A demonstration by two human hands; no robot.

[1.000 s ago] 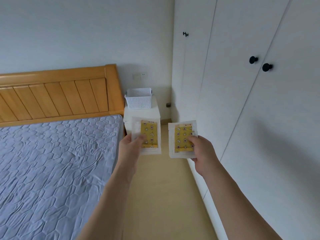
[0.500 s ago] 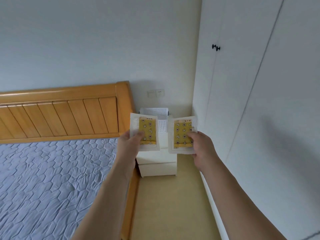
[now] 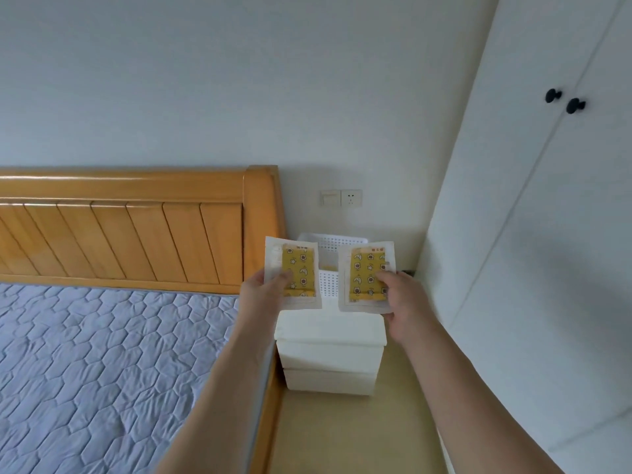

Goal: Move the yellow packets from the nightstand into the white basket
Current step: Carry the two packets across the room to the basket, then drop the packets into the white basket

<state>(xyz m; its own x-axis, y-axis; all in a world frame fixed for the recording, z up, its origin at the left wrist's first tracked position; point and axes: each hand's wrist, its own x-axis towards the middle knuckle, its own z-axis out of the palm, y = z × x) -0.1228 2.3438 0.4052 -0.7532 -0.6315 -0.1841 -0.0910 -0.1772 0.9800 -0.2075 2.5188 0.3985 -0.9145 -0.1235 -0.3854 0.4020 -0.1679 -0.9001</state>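
Soft even daylight; faint shadows; sharp focus; wide-angle bending at edges

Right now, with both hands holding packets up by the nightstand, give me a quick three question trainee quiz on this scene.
1. True or false: the left hand pinches a yellow patterned packet in a white wrapper.
2. What does the right hand hold?
3. The white perforated plastic basket sits: A) on the white two-drawer nightstand, B) on the bed.

Key: 1 true; 2 a second yellow patterned packet; 3 A.
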